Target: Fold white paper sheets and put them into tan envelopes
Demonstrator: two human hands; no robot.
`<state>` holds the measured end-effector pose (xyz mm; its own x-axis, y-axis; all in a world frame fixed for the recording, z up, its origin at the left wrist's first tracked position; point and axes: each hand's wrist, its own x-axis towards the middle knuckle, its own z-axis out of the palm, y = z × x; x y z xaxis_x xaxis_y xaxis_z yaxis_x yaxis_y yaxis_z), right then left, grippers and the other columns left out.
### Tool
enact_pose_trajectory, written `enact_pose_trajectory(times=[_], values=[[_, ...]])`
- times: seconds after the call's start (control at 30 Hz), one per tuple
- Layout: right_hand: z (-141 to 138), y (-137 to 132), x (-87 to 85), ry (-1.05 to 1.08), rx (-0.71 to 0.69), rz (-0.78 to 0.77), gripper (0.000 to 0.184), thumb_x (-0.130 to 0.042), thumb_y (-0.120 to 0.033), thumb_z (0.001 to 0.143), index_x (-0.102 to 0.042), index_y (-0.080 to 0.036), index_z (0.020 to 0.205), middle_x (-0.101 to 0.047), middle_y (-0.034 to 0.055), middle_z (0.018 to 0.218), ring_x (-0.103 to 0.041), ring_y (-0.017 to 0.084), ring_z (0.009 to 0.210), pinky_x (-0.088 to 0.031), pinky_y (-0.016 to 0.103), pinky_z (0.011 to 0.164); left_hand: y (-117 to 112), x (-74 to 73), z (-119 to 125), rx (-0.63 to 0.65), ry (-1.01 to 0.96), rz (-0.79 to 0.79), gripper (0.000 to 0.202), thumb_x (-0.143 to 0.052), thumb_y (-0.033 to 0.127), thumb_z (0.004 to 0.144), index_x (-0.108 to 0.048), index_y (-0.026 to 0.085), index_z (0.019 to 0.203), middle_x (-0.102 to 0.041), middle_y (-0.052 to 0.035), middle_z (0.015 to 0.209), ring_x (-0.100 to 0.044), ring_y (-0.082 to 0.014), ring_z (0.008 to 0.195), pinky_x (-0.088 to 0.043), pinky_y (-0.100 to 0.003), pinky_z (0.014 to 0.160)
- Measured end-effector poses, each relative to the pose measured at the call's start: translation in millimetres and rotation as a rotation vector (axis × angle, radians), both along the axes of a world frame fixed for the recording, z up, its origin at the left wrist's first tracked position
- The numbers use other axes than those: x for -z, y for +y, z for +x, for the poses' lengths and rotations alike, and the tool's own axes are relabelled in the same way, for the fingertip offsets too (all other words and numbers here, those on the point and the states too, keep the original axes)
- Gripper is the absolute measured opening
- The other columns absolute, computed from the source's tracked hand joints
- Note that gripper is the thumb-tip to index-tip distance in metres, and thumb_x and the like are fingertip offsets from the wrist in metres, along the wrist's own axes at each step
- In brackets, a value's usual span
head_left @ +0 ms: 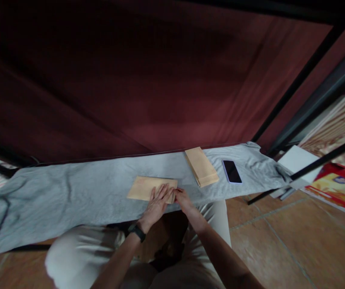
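Observation:
A tan paper envelope lies flat on a grey cloth that covers a narrow ledge. My left hand, with a black band on the wrist, rests flat on the envelope's right part, fingers stretched out. My right hand is at the envelope's right end, fingers curled and pinching its edge. A stack of similar tan envelopes sits farther right on the cloth.
A black phone lies screen-up right of the stack. A dark red fabric wall rises behind the ledge, with black frame bars at right. White sheets and a red printed box lie on the tiled floor.

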<state>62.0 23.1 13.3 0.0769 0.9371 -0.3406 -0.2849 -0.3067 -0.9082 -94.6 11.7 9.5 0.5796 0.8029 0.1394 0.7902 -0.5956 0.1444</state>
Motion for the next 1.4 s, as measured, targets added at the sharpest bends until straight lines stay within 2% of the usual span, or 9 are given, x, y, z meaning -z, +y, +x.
enact_pose_trajectory(times=[0.13,0.3,0.5,0.63,0.73,0.93,1.1,1.23,1.4], values=[[11,-10,-2.1,0.059,-0.072,-0.023,0.024,-0.064,-0.042,0.079,-0.061,-0.019,0.085,-0.067,0.0032,0.069,-0.065,0.019,0.061,-0.054,0.031,0.057,-2,5.4,1,0.062,-0.028,-0.021,0.070,-0.039,0.000,0.087,-0.038,0.029,0.151,-0.037,-0.0041,0.160,-0.026,-0.0189,0.150,-0.013,-0.052,0.124],[13,-3,-0.7,0.056,-0.025,0.016,0.020,-0.062,-0.041,0.082,-0.060,-0.022,0.084,-0.069,0.0036,0.075,-0.068,0.020,0.064,-0.058,0.033,0.062,15,-14.0,-7,0.134,-0.052,0.038,0.071,-0.042,0.000,0.087,-0.040,0.035,0.149,-0.039,0.0019,0.159,-0.021,-0.0178,0.151,-0.007,-0.052,0.124],[32,-7,14.7,-0.365,0.018,0.154,0.027,-0.051,-0.026,0.085,-0.064,-0.019,0.108,-0.071,0.0063,0.089,-0.069,0.022,0.071,-0.060,0.037,0.068,21,-18.1,-22,0.139,-0.098,-0.124,0.072,-0.043,-0.001,0.079,-0.053,0.036,0.140,-0.050,0.0036,0.151,-0.032,-0.0155,0.147,-0.010,-0.049,0.125],[44,-14,21.3,-0.846,-0.059,0.567,0.037,-0.046,-0.016,0.089,-0.067,-0.021,0.120,-0.068,0.0103,0.121,-0.065,0.023,0.111,-0.051,0.041,0.101,6,-14.5,-25,0.071,-0.157,-0.174,0.069,-0.045,0.006,0.080,-0.050,0.033,0.143,-0.048,0.0016,0.153,-0.032,-0.0170,0.147,-0.014,-0.049,0.124],[41,-14,24.2,-1.039,-0.216,0.742,0.042,-0.044,-0.012,0.092,-0.064,-0.020,0.127,-0.064,0.0094,0.132,-0.056,0.021,0.126,-0.043,0.040,0.111,-12,-7.2,-12,-0.019,-0.152,-0.125,0.055,-0.048,0.018,0.087,-0.052,0.029,0.141,-0.048,-0.0029,0.153,-0.035,-0.0206,0.146,-0.020,-0.050,0.123],[38,-3,25.5,-1.248,-0.376,0.736,0.040,-0.050,-0.013,0.095,-0.062,-0.025,0.131,-0.061,0.0044,0.137,-0.054,0.023,0.126,-0.041,0.042,0.108,-36,17.5,30,-0.305,-0.185,0.093,0.045,-0.043,0.033,0.097,-0.052,0.018,0.139,-0.056,-0.0133,0.144,-0.047,-0.0288,0.137,-0.035,-0.050,0.114],[42,13,18.2,-1.291,-0.393,0.675,0.037,-0.051,-0.014,0.095,-0.064,-0.026,0.128,-0.065,0.0050,0.130,-0.059,0.022,0.116,-0.046,0.038,0.099,-25,6.9,35,-0.438,-0.268,0.055,0.039,-0.035,0.021,0.097,-0.060,0.022,0.127,-0.066,-0.0104,0.125,-0.057,-0.0273,0.119,-0.043,-0.046,0.102],[31,15,16.6,-1.291,-0.304,0.719,0.040,-0.045,-0.014,0.098,-0.061,-0.020,0.133,-0.062,0.0087,0.135,-0.054,0.023,0.125,-0.041,0.042,0.108,-16,0.9,32,-0.500,-0.313,0.023,0.036,-0.035,0.018,0.096,-0.064,0.020,0.117,-0.067,-0.0104,0.114,-0.059,-0.0263,0.109,-0.047,-0.043,0.094],[12,3,26.0,-1.279,-0.480,0.870,0.044,-0.043,-0.024,0.102,-0.049,-0.017,0.145,-0.052,0.0080,0.148,-0.045,0.020,0.138,-0.030,0.042,0.119,-15,12.0,27,-0.513,-0.392,0.018,0.038,-0.040,0.014,0.092,-0.059,0.018,0.124,-0.064,-0.0117,0.120,-0.057,-0.0269,0.114,-0.047,-0.045,0.096]])
